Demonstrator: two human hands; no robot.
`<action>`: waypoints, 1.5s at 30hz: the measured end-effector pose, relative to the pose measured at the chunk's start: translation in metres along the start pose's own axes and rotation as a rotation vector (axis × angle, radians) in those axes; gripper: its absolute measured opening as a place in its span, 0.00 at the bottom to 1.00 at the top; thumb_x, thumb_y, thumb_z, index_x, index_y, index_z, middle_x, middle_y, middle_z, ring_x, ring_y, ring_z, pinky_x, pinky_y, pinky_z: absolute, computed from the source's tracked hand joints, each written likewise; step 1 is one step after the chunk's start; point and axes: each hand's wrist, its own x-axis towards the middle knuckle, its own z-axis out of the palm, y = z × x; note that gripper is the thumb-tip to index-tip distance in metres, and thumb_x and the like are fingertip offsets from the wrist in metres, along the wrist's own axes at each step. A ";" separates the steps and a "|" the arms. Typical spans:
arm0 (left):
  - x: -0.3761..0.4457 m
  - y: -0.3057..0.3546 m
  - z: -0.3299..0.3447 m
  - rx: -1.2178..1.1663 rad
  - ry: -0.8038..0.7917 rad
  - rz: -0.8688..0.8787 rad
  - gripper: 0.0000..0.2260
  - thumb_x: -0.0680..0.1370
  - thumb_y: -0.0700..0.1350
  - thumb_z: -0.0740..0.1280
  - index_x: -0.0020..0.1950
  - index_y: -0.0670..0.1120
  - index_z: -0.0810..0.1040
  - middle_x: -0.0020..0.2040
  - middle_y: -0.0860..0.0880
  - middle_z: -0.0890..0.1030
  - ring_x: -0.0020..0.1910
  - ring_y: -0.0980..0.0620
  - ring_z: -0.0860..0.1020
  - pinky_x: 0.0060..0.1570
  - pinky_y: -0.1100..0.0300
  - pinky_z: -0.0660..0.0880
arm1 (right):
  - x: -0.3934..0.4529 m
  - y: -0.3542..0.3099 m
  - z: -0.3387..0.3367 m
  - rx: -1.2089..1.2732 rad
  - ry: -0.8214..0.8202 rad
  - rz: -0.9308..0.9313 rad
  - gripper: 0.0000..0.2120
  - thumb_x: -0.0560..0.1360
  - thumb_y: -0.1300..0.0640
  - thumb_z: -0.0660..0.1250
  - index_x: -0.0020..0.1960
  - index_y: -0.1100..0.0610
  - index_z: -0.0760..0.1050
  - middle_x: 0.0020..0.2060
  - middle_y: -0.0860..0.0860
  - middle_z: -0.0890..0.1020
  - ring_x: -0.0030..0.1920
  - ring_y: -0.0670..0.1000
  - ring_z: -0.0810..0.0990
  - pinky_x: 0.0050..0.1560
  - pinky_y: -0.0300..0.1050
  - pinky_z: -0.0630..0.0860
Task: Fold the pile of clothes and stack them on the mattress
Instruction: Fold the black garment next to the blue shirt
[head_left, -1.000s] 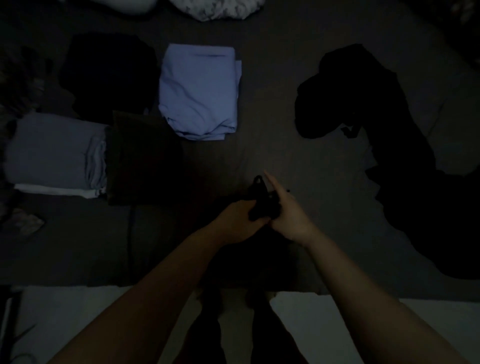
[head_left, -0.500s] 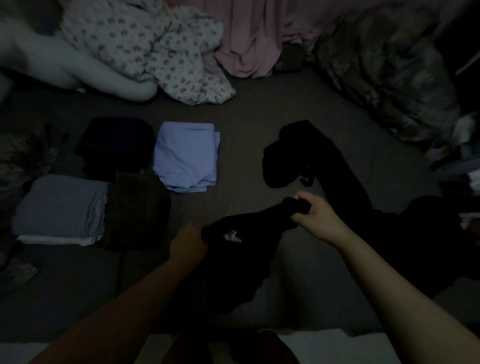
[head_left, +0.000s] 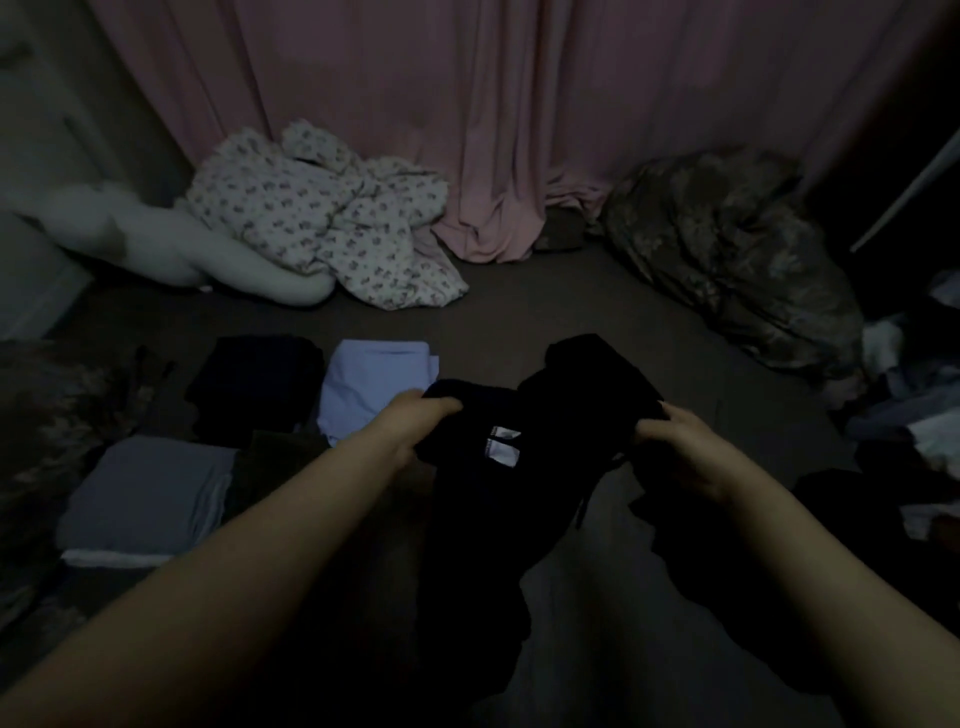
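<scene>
Dim room, we look down at both hands over the dark mattress (head_left: 519, 317). Our left hand (head_left: 410, 428) grips the upper left edge of a black garment (head_left: 467, 519), fingers curled round the cloth. Our right hand (head_left: 680, 449) grips the upper right edge the same way. The garment hangs between the two hands, raised off the mattress, lower part dropping toward us. Two white labels (head_left: 501, 444) show on it near the top, between the hands.

Left of the hands we see folded items lying on the mattress: a light blue folded piece (head_left: 374, 384), partly hidden behind the left hand; a black folded piece (head_left: 254, 379) just beside it on its left; a grey folded stack (head_left: 145, 493) nearer us, with a white layer at the bottom; a dark brownish folded piece (head_left: 270, 462) between the grey stack and our left forearm.

More black clothing (head_left: 587, 364) lies unfolded behind the held garment, and dark cloth spreads under our right forearm. Far side: a floral blanket (head_left: 322, 223), a white pillow (head_left: 156, 244), a pink curtain (head_left: 467, 104), a camouflage-patterned bundle (head_left: 727, 249). Mixed clothes heap (head_left: 909, 395) at the right edge.
</scene>
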 end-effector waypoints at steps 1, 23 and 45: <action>0.001 0.011 -0.003 0.061 -0.053 0.048 0.22 0.74 0.40 0.71 0.65 0.37 0.71 0.55 0.40 0.78 0.46 0.45 0.79 0.46 0.55 0.77 | -0.004 -0.008 -0.003 0.049 -0.050 0.029 0.06 0.69 0.62 0.69 0.42 0.63 0.74 0.36 0.55 0.76 0.32 0.48 0.77 0.34 0.38 0.71; -0.019 0.043 -0.064 -0.071 -0.039 -0.210 0.15 0.83 0.43 0.52 0.67 0.39 0.67 0.48 0.39 0.77 0.49 0.42 0.79 0.42 0.51 0.80 | 0.027 -0.048 -0.056 -0.762 0.594 -0.289 0.04 0.68 0.59 0.69 0.39 0.50 0.76 0.40 0.54 0.81 0.44 0.56 0.80 0.46 0.48 0.78; -0.026 0.014 0.050 0.863 -0.096 0.636 0.22 0.75 0.54 0.68 0.67 0.48 0.71 0.59 0.53 0.77 0.59 0.53 0.75 0.50 0.65 0.69 | 0.025 -0.088 0.044 -0.627 -0.057 -0.614 0.13 0.72 0.63 0.70 0.55 0.54 0.78 0.47 0.51 0.81 0.47 0.49 0.80 0.49 0.36 0.73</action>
